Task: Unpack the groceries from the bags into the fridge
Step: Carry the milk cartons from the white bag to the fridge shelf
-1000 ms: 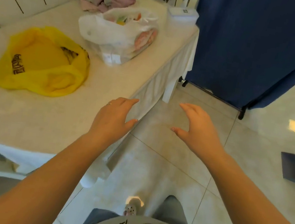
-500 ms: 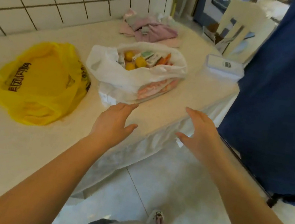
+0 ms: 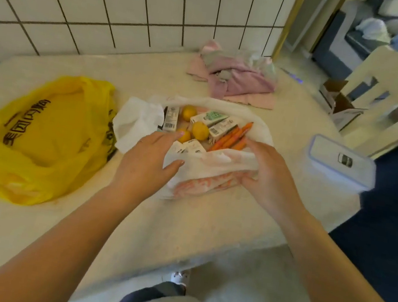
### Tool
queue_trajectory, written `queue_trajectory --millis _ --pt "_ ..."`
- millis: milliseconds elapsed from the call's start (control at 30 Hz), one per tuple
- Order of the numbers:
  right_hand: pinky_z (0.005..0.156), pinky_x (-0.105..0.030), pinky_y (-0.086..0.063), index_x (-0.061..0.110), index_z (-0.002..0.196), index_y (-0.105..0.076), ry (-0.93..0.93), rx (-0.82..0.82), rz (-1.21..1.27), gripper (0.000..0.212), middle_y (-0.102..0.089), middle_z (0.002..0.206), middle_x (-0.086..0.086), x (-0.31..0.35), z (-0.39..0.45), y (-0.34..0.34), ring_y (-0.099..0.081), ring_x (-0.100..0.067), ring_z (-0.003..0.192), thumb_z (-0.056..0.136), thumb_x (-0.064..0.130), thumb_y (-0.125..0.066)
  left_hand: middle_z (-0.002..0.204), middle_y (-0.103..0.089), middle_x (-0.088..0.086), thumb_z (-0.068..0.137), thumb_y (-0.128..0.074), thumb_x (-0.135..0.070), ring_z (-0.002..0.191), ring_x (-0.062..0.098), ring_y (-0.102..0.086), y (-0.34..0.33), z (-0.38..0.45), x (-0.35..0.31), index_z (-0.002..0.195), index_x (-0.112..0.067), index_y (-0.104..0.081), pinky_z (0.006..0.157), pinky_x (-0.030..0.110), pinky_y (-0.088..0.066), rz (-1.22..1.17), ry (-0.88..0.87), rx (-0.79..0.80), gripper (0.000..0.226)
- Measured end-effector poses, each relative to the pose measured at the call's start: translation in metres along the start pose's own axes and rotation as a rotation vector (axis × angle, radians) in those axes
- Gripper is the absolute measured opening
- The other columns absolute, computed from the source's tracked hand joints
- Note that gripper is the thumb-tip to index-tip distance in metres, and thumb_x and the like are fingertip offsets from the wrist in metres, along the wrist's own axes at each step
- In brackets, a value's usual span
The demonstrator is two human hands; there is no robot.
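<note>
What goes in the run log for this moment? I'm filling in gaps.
stage: unpacking start | left hand: open, over white bag | right hand: grips bag edge | carrots: inside

- The tabletop (image 3: 182, 225) runs back to a tiled wall (image 3: 137, 1).
- An open bag (image 3: 215, 173) sits at the middle of the tabletop; a second bag (image 3: 41, 139) lies flat to its left, just beside it.
- In the open bag lie cartons (image 3: 214, 118), fruit (image 3: 200, 131) between them, and carrots (image 3: 231, 138) on the right.
- The left hand (image 3: 148, 161) is at the bag's near left edge; the right hand (image 3: 271, 176) grips its near right rim.
- Cloths (image 3: 238, 82) lie behind the bag.
- A box (image 3: 339, 163) stands to the right, at the tabletop's edge.
- A chair (image 3: 389, 100) stands beyond that edge.
</note>
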State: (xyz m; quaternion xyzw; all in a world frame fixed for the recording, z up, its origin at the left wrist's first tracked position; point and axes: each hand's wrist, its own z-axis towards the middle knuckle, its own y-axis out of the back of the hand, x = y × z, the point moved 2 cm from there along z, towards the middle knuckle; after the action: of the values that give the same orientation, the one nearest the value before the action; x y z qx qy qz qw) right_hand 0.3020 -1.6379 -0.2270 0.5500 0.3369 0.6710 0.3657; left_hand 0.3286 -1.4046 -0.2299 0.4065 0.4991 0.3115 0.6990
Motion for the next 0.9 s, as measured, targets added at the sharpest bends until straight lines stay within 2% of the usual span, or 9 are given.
queue_trajectory --millis 267,433,533,633,767,900 --pt "0.104 -0.029 -0.029 0.018 0.14 -0.042 -0.058 0.07 -0.026 0.068 -0.043 0.14 -0.002 -0.034 0.075 0.0 -0.038 -0.021 0.129 0.079 0.026 -0.072 0.136 -0.047 -0.004 0.087 -0.062 -0.033 0.122 0.018 -0.043 -0.029 0.078 0.015 0.137 -0.032 -0.04 0.092 0.031 -0.04 -0.056 0.056 0.028 0.055" --pt "0.105 -0.029 -0.03 0.023 0.139 -0.041 -0.032 0.199 0.001 0.067 -0.041 0.142 0.004 -0.043 0.112 -0.03 -0.038 -0.017 0.13 0.079 0.027 -0.072 0.131 -0.05 -0.002 0.086 -0.064 -0.03 0.119 0.019 -0.044 -0.045 0.088 0.028 0.137 -0.031 -0.041 0.087 0.029 -0.04 -0.069 0.13 0.059 0.056" --pt "0.103 -0.026 -0.029 0.029 0.14 -0.038 0.025 0.317 -0.016 0.065 -0.038 0.143 0.011 -0.041 0.129 -0.05 -0.035 -0.012 0.132 0.082 0.032 -0.067 0.133 -0.05 -0.001 0.085 -0.065 -0.027 0.121 0.019 -0.043 -0.056 0.086 0.036 0.138 -0.026 -0.041 0.091 0.03 -0.04 -0.048 0.189 0.083 0.058" --pt "0.107 -0.028 -0.028 0.025 0.142 -0.036 0.105 0.466 0.001 0.064 -0.035 0.145 0.007 -0.035 0.143 -0.074 -0.033 -0.016 0.134 0.085 0.032 -0.064 0.136 -0.047 -0.001 0.085 -0.065 -0.026 0.125 0.019 -0.039 -0.069 0.077 0.042 0.14 -0.027 -0.037 0.095 0.033 -0.04 -0.033 0.289 0.134 0.063" --pt "0.105 -0.033 -0.037 0.031 0.139 -0.037 0.281 0.585 -0.074 0.057 -0.038 0.143 0.011 -0.037 0.148 -0.102 -0.039 -0.014 0.129 0.087 0.034 -0.061 0.141 -0.044 -0.001 0.082 -0.068 -0.026 0.129 0.021 -0.037 -0.079 0.071 0.045 0.14 -0.025 -0.038 0.105 0.035 -0.032 0.054 0.302 0.201 0.065" --pt "0.087 -0.037 -0.048 0.03 0.134 -0.039 0.296 0.617 -0.19 0.055 -0.041 0.136 0.006 -0.043 0.153 -0.115 -0.049 -0.019 0.117 0.085 0.043 -0.06 0.145 -0.04 -0.006 0.086 -0.06 -0.038 0.136 0.017 -0.03 -0.088 0.072 0.039 0.14 -0.027 -0.038 0.114 0.041 -0.012 0.158 0.268 0.268 0.059"
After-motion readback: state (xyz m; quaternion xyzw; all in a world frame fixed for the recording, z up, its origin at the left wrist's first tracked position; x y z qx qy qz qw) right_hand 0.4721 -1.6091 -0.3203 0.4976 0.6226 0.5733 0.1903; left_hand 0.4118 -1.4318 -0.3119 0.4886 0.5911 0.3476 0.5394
